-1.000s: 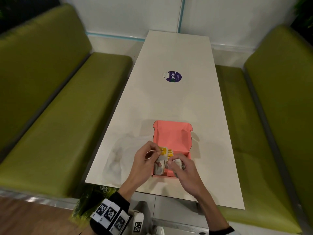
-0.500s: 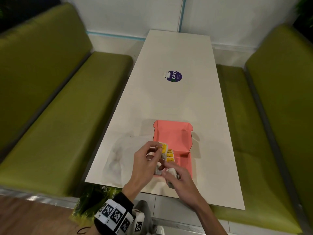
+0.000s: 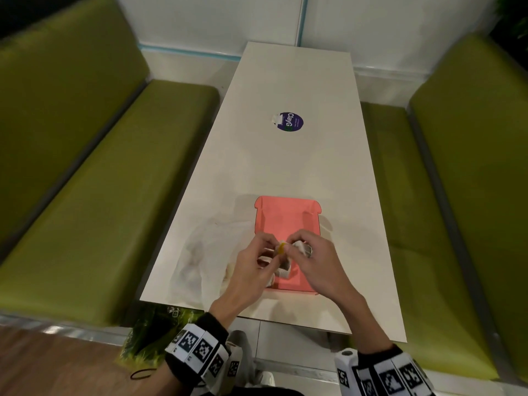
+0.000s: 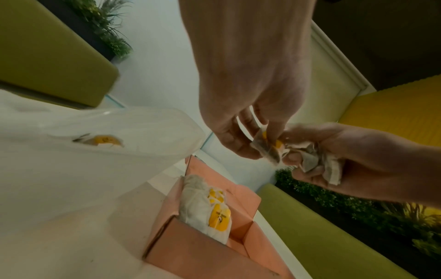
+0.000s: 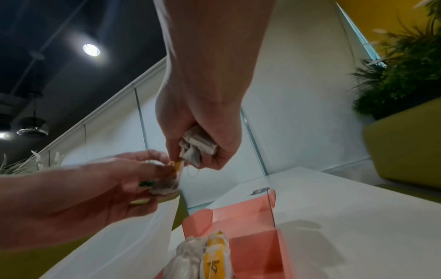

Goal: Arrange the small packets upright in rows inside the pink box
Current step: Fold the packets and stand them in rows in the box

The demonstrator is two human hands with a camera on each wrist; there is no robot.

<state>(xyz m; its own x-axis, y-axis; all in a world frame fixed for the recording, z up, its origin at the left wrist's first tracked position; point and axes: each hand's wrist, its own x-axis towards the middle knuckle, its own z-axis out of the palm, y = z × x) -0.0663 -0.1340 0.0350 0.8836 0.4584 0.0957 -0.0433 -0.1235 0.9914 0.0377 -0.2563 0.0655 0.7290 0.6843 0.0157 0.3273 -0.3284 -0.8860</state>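
The pink box (image 3: 285, 221) lies open near the table's front edge. A row of small white packets with yellow tags (image 4: 207, 207) stands along its left wall, also seen in the right wrist view (image 5: 205, 253). Both hands hover just above the box. My left hand (image 3: 275, 250) pinches one packet (image 4: 267, 149) by its yellow-tagged end. My right hand (image 3: 297, 245) grips a crumpled bunch of packets (image 5: 198, 147) in its curled fingers. The two hands meet at the single packet (image 5: 167, 185). The hands hide the box's near part in the head view.
A clear plastic bag (image 3: 205, 252) lies left of the box, with one yellow-tagged packet (image 4: 105, 140) inside. A round purple sticker (image 3: 290, 122) sits mid-table. Green benches (image 3: 85, 195) flank the white table (image 3: 285, 81) on both sides.
Both hands rose from the box's near-left corner to just above it. My left hand now pinches a single packet at the right hand's bunch.
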